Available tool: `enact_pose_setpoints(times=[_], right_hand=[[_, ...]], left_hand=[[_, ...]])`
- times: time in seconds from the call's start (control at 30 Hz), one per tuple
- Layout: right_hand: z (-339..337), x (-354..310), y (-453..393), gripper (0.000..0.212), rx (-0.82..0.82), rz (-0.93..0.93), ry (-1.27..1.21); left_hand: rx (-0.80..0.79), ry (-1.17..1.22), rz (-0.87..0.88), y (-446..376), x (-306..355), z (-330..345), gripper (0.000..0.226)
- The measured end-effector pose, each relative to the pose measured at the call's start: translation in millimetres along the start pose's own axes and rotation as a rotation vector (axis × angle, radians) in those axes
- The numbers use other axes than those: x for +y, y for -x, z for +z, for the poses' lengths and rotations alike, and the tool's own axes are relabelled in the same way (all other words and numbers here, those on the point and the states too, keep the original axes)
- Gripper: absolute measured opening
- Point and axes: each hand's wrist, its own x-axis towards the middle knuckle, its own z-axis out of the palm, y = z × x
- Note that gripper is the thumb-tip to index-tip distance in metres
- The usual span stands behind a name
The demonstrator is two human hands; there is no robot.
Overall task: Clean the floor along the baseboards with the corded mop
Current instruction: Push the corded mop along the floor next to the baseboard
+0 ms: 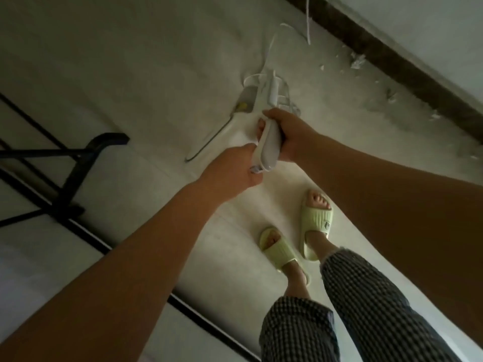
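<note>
A white corded mop (257,100) stands upright on the pale floor, seen from above along its shaft. My right hand (287,131) grips its white handle (270,145) from the right. My left hand (235,165) holds the lower end of the handle from the left. A white cord (271,43) runs from the mop body up toward the dark baseboard (392,64) at the upper right. The mop head is hidden under the body.
White debris (356,61) lies scattered along the baseboard. A black metal frame with a leg (78,163) stands at the left. My feet in pale green slippers (316,220) stand just behind the mop. A white wall rises above the baseboard.
</note>
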Motion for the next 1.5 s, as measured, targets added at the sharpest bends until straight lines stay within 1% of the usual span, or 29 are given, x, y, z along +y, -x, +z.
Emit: enact_pose_setpoints(times=[0.1, 0.23, 0.37, 0.47, 0.53, 0.6, 0.7, 0.8, 0.9, 1.0, 1.17, 1.3, 1.37, 1.5], right_hand=[[-23.8, 6.2, 43.8, 0.022, -0.034, -0.09, -0.223], [-59.0, 15.4, 81.4, 0.029, -0.061, -0.218, -0.537], [-105.2, 30.9, 120.2, 0.031, -0.033, -0.313, -0.641], [-146.2, 43.7, 148.1, 0.021, 0.004, -0.356, -0.709], [-180.0, 48.2, 163.7, 0.013, 0.032, -0.409, -0.758], [-215.1, 52.0, 176.4, 0.01, 0.082, -0.452, -0.796], [-270.9, 57.6, 189.9, 0.006, 0.167, -0.476, -0.818], [-331.7, 64.4, 205.5, 0.004, 0.237, -0.493, -0.842], [-386.4, 73.7, 223.5, 0.008, 0.301, -0.488, -0.841], [-443.5, 83.2, 242.0, 0.011, 0.353, -0.485, -0.837], [-541.8, 96.3, 280.1, 0.011, 0.384, -0.478, -0.839], [-620.8, 100.8, 314.0, 0.015, 0.401, -0.482, -0.828], [-655.3, 100.2, 330.3, 0.015, 0.39, -0.479, -0.821], [-707.8, 97.3, 360.9, 0.009, 0.354, -0.486, -0.775]], left_hand=[[-0.035, 0.02, 0.073, 21.4, 42.5, -8.5, 0.026], [-0.079, 0.022, 0.08, 35.4, 86.1, 11.5, 0.024], [-0.112, -0.042, 0.151, 51.2, 112.2, 48.5, 0.029], [-0.178, -0.047, 0.153, 64.8, 136.4, 81.1, 0.032], [-0.222, -0.078, 0.19, 71.1, 159.4, 104.2, 0.03], [-0.257, -0.099, 0.232, 76.0, 181.5, 127.6, 0.029], [-0.286, -0.111, 0.287, 83.2, 209.8, 166.2, 0.032], [-0.331, -0.192, 0.316, 89.7, 239.3, 213.5, 0.033], [-0.371, -0.302, 0.364, 97.3, 269.2, 259.4, 0.034], [-0.431, -0.356, 0.412, 104.1, 302.6, 305.3, 0.036], [-0.575, -0.36, 0.438, 113.7, 362.1, 380.2, 0.034], [-0.649, -0.345, 0.487, 124.4, 417.8, 438.0, 0.032], [-0.646, -0.331, 0.485, 127.9, 443.2, 467.2, 0.032], [-0.581, -0.329, 0.473, 130.7, 478.5, 521.6, 0.027]])
